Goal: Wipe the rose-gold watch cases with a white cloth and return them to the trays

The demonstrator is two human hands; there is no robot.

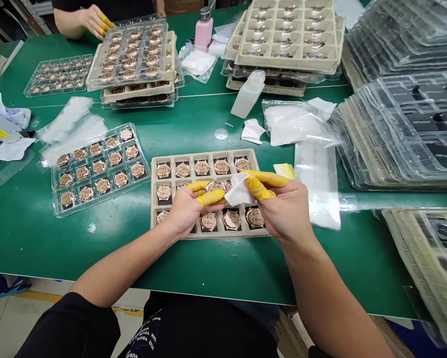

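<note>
My left hand (188, 206), with yellow finger cots on some fingers, grips a rose-gold watch case (215, 187) by its edges. Held between the yellow-covered fingers of my right hand (285, 204) is a white wiping cloth (240, 191), close beside the watch case. Whether the cloth touches the case I cannot tell. Both hands are above a beige tray (204, 154) whose compartments hold several more rose-gold watch cases (209, 222), backs up with printed marks. My hands hide part of the tray's middle row.
Left of the beige tray lies a clear plastic tray (55, 199) of watch cases. Stacked trays (134, 79) stand at the back, near a co-worker's hand (96, 22). A white bottle (248, 94) and pink bottle (204, 30) stand behind. Clear tray stacks (398, 129) crowd the right.
</note>
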